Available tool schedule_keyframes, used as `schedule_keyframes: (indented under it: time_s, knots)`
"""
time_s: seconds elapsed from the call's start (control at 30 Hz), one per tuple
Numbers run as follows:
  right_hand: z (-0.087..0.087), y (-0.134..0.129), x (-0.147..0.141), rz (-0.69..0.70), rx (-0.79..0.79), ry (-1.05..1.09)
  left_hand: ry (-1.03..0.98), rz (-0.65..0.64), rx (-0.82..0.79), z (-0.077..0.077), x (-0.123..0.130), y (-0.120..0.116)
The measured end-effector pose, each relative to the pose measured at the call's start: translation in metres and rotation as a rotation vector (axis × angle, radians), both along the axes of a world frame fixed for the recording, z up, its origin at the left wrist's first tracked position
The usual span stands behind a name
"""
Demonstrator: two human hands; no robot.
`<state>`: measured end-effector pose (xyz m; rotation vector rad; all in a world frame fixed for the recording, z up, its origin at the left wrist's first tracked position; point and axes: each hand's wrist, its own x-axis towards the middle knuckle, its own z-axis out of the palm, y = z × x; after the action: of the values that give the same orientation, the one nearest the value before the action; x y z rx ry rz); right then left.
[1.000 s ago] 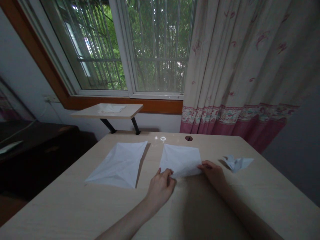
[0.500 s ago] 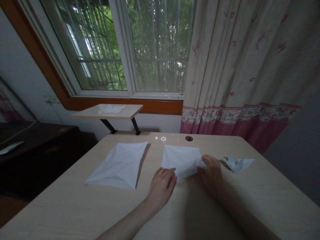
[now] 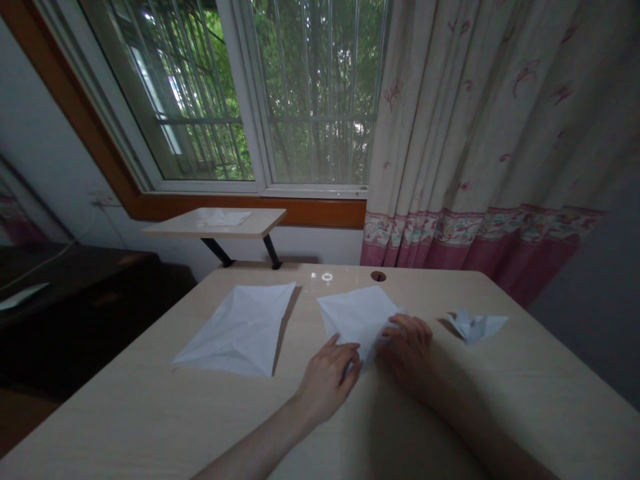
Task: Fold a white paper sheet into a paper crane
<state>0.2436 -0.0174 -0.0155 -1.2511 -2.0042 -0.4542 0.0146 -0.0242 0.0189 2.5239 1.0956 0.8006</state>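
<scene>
A creased white paper sheet lies turned at an angle on the desk, between my two hands. My left hand touches its near left edge, fingers curled, with the thumb tucked close to the paper. At the near right edge, my right hand has its fingers bent over the paper. Whether either hand pinches the paper is hard to make out. To the left lies a larger creased white sheet, flat with raised edges. A small folded paper piece rests to the right of my right hand.
At the back left, a small raised shelf on black legs bears another white paper. A round cable hole sits near the back edge of the desk. A curtain hangs behind.
The middle sheet has turned on the desk, its far edge now slanting. My right hand has moved a little left along with it, and my left hand has shifted slightly right and nearer.
</scene>
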Motion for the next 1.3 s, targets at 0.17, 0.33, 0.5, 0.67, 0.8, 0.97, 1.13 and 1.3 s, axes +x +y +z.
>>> schedule_keyframes:
  time_s: [0.17, 0.33, 0.5, 0.67, 0.8, 0.97, 1.13, 1.3]
  knots:
    - [-0.011, 0.006, 0.001, 0.012, 0.005, 0.047, 0.040, -0.004, -0.048, 0.001, 0.000, -0.004]
    - [-0.017, 0.011, 0.001, -0.027, 0.041, 0.090, 0.040, -0.127, -0.009, -0.008, -0.004, 0.000]
    - [-0.016, 0.012, 0.001, -0.011, -0.017, 0.114, 0.054, -0.174, 0.013, -0.010, -0.004, 0.002]
    - [-0.015, 0.012, 0.002, 0.057, -0.088, 0.135, 0.182, 0.019, 0.045, -0.010, -0.005, 0.003]
    - [-0.014, 0.011, 0.001, 0.092, -0.141, 0.115, 0.270, 0.050, 0.076, -0.013, -0.007, 0.006]
    - [-0.014, 0.011, 0.002, 0.092, -0.122, 0.070, 0.298, 0.017, 0.099, -0.012, -0.005, 0.005]
    - [-0.015, 0.013, 0.002, 0.088, -0.117, 0.021, 0.339, 0.018, 0.108, -0.011, -0.004, 0.006]
    - [-0.017, 0.013, 0.002, 0.104, -0.186, -0.014, 0.327, 0.014, 0.122, -0.016, -0.005, 0.007]
